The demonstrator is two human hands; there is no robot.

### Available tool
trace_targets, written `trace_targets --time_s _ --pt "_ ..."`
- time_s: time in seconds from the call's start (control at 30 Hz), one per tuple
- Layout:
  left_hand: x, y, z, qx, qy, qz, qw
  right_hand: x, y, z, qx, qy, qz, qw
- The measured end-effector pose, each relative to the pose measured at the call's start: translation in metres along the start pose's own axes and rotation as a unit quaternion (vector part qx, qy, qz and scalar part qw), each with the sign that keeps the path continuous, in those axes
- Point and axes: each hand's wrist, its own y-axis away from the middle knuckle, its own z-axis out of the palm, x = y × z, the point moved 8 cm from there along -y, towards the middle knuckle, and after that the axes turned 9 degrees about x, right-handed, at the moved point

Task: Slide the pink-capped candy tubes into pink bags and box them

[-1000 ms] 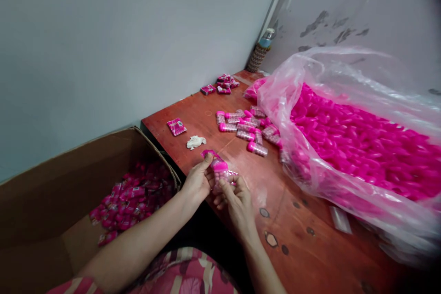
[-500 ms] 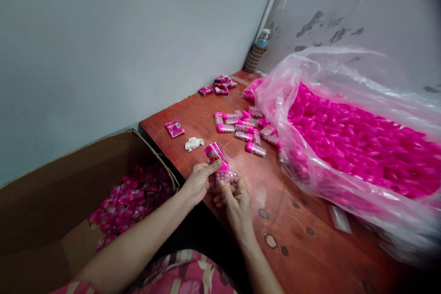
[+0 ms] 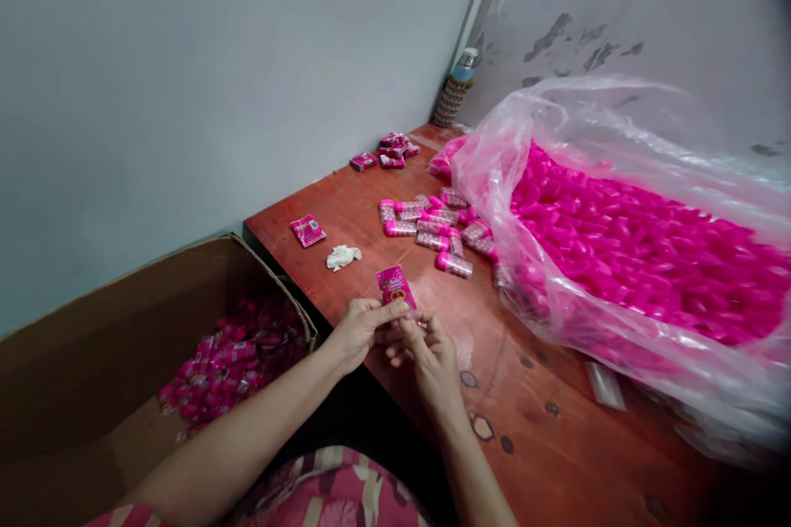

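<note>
Over the table's near edge, a pink printed packet [image 3: 395,286] stands up between my two hands. My left hand [image 3: 362,335] is closed on it, thumb across its lower part. My right hand [image 3: 433,354] pinches the same lower end from the right, some fingers curled beneath. The bead-filled part seen earlier is hidden by my fingers. Beyond the hands lie several clear tubes of small pink beads with pink caps [image 3: 454,265]. To the left on the table are a flat pink packet [image 3: 307,231] and a crumpled white wad [image 3: 344,257].
A large clear plastic bag [image 3: 494,156] full of pink plastic pieces [image 3: 643,251] covers the table's right side. At left stands a cardboard box [image 3: 111,288] holding many pink packets [image 3: 228,358]. Stacked packets [image 3: 395,150] and a bottle in a woven holder [image 3: 453,92] are near the wall.
The packet has turned so its printed face shows more, and the beads are now covered. My left thumb has moved down and right, closer to my right fingers.
</note>
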Motion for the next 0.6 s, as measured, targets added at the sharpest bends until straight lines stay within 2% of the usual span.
trace_targets --time_s 0.1,0.23,0.3,0.37,0.43,0.53,0.6 --pt "0.004 0.004 -0.007 0.023 0.026 0.008 0.999 0.003 0.002 0.000 -0.043 -0.027 0.019 0.999" --pt "0.006 0.017 -0.002 0.000 0.016 0.026 1.000 0.004 0.000 0.004 -0.042 -0.046 0.022 0.998" --pt "0.007 0.027 -0.005 0.011 0.008 0.041 0.999 0.004 0.000 0.011 -0.042 -0.051 0.031 0.997" --pt "0.012 0.039 -0.019 0.055 0.014 0.065 0.996 0.003 0.001 0.017 -0.051 -0.049 0.042 0.997" --pt "0.021 0.053 -0.045 0.128 0.051 0.104 0.985 -0.001 0.000 0.015 -0.051 -0.041 0.040 0.997" --pt "0.033 0.072 -0.081 0.212 0.104 0.152 0.960 -0.014 -0.005 -0.009 -0.007 -0.010 0.008 1.000" --pt "0.034 0.073 -0.086 0.220 0.049 0.155 0.962 -0.020 -0.010 -0.031 0.036 0.012 -0.011 0.999"
